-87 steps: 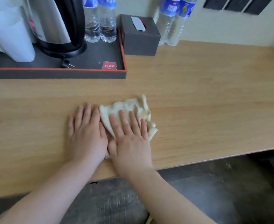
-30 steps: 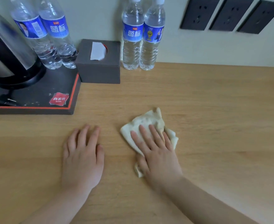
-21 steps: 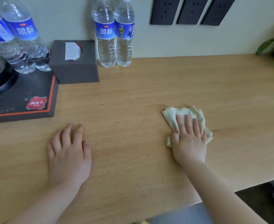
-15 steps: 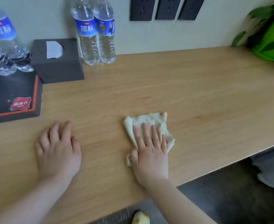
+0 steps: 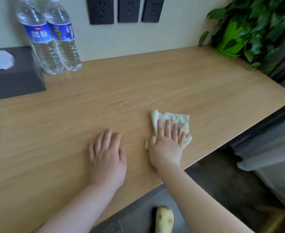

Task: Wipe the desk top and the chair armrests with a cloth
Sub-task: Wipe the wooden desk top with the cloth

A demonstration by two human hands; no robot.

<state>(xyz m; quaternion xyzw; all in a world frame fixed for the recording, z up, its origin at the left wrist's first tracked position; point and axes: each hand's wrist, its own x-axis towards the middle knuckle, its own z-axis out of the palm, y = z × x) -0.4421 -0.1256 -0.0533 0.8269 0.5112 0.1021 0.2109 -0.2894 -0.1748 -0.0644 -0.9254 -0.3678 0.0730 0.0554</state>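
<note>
**Desk wipe in progress, right-hand sector**

Cloth [image 5: 172,122]: cream, crumpled, roughly squarish pad lying flat on the desk top [image 5: 104,101], near the front edge, right of centre. No clear long axis; if anything it runs front-to-back, far corners toward the wall. Right hand [image 5: 167,145] palm-down on it, fingers straight and slightly spread, pressing rather than gripping; thumb side covers the near-left corner. Left hand [image 5: 107,157] flat on bare wood just beside it, fingers nearly together, holding nothing, apparently bracing.

Assessment: desk step underway; armrests not in view, not yet done.

Rec.: keep palm pressure even, overlap strokes, carry cloth out to the rounded right corner and back edge. Slow down approaching the potted plant [image 5: 249,31] at far right and the two water bottles [image 5: 50,36] and tissue box [image 5: 12,73] at far left.
</note>
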